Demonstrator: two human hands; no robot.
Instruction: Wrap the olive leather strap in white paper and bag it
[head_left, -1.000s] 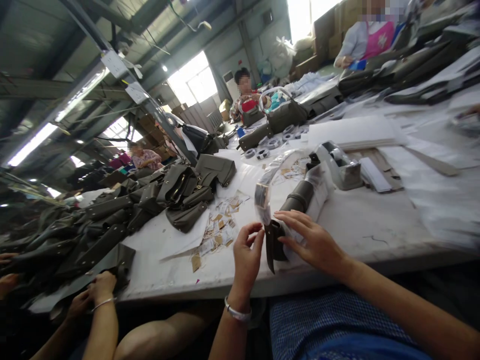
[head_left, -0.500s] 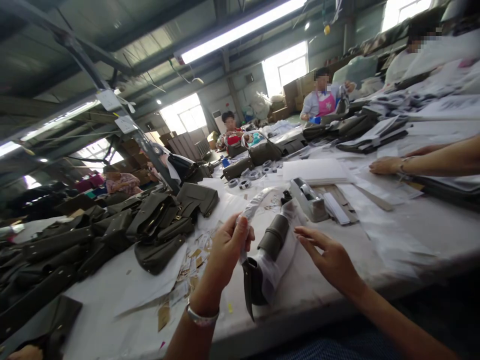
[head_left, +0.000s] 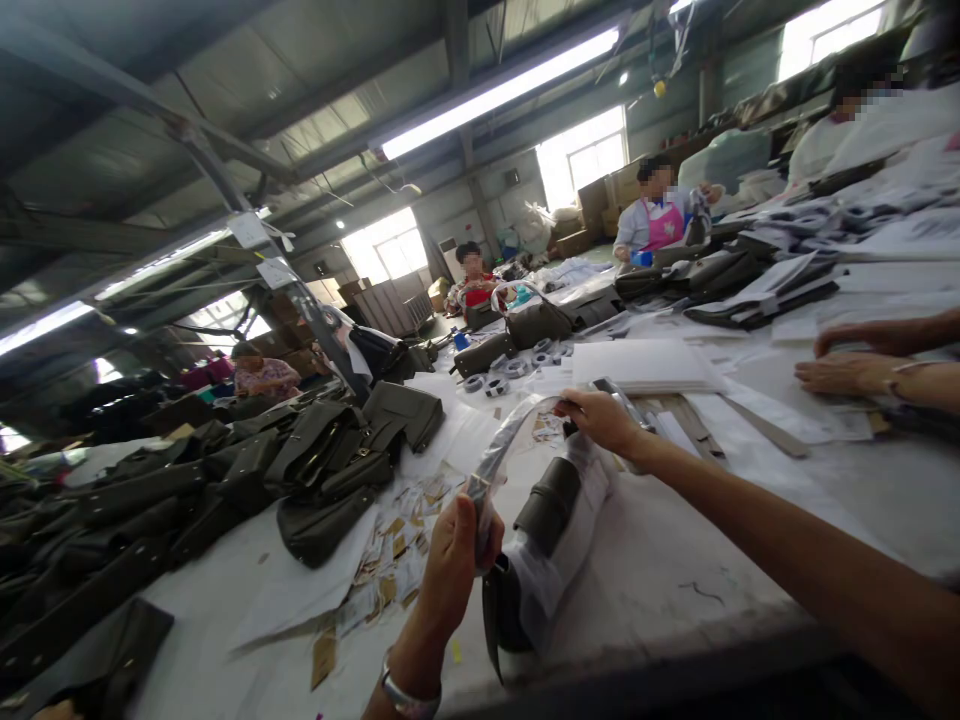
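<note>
A dark olive handbag [head_left: 504,612], partly covered in thin white wrapping [head_left: 551,580], rests near the table's front edge. Its curved strap handle [head_left: 504,446] arches up and has a pale, shiny wrap along it. My left hand [head_left: 454,560] is closed around the near end of this handle, above the bag's side. Farther along the arch, my right hand [head_left: 604,420] pinches the wrapped handle between thumb and fingers. Behind my right hand, a grey tape dispenser [head_left: 643,418] is mostly hidden.
Dark bags [head_left: 322,480] are heaped at left beside scattered tags [head_left: 390,560]. White sheets [head_left: 645,365] and tape rolls [head_left: 496,386] lie beyond. A co-worker's hands [head_left: 847,370] rest on the table at right. Other people sit farther back.
My right hand has moved forward and left, from open beside the bag to pinching the handle's far part. My left hand still grips the handle, which now arches more clearly.
</note>
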